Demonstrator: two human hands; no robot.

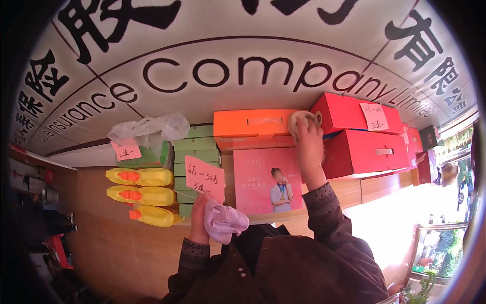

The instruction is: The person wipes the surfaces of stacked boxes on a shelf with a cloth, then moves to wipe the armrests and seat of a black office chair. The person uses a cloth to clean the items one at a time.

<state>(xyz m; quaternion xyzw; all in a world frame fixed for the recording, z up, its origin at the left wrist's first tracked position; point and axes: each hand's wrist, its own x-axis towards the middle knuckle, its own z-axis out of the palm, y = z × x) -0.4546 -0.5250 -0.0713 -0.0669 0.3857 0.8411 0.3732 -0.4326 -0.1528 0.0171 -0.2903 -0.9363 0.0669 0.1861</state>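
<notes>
My left hand (pixel 200 218) holds a crumpled pale pink cloth (pixel 224 221) low in front of my body. A pink paper card (pixel 205 179) with handwriting stands just above its fingertips; whether the fingers grip the card as well, I cannot tell. My right hand (pixel 309 138) is reached out, its fingers on a bunched cream cloth (pixel 296 122) against the right end of an orange box with a handle (pixel 250 122). Below that box lies a flat pink box (pixel 252 182) with a printed picture of a person.
Red boxes (pixel 364 152) are stacked on the right, one bearing a handwritten card (pixel 374 116). Left of the orange box stand green boxes (pixel 195 144), a plastic bag (pixel 152 129) and several yellow bottles (pixel 152 195) with orange caps. A wall with large lettering (pixel 212 45) rises behind.
</notes>
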